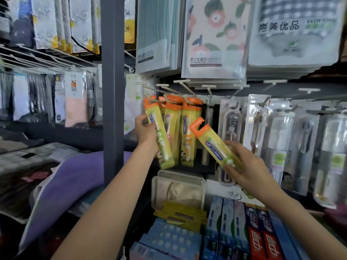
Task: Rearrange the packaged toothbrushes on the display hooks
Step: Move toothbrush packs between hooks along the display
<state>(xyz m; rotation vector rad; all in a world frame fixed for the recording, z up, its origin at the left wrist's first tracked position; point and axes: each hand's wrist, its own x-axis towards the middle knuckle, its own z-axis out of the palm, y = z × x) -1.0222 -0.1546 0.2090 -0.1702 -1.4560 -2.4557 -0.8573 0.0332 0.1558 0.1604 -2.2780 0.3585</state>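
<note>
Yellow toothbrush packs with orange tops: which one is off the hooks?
The pack in the right hand, the tilted toothbrush pack, hangs on nothing. The others hang from hooks, including the leftmost pack that the left hand grips.

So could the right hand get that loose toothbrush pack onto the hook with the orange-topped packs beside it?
Probably yes: the right hand holds the loose pack free in front, slot upward, and nothing blocks that hook.
</note>
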